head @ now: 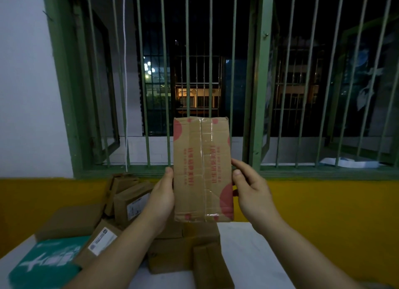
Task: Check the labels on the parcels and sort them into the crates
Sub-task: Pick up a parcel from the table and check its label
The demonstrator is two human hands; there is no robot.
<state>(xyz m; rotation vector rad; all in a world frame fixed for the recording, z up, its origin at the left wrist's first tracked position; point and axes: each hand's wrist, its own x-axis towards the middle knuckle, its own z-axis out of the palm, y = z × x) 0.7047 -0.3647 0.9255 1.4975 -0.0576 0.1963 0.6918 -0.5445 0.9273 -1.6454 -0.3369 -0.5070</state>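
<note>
I hold a flat brown cardboard parcel (201,170) upright in front of me, above the table. It has red print, pink circles at its corners and clear tape down its middle. My left hand (162,193) grips its left edge and my right hand (251,187) grips its right edge. No shipping label shows on the face turned toward me. Below lies a pile of other parcels: a brown box with a white label (101,241), another labelled box (131,202) and a teal parcel (46,260). No crate is in view.
A white table (254,252) carries the pile on its left and middle. Behind it runs a yellow wall band (323,202) under a green barred window (257,73). More plain brown boxes (185,252) lie under my arms.
</note>
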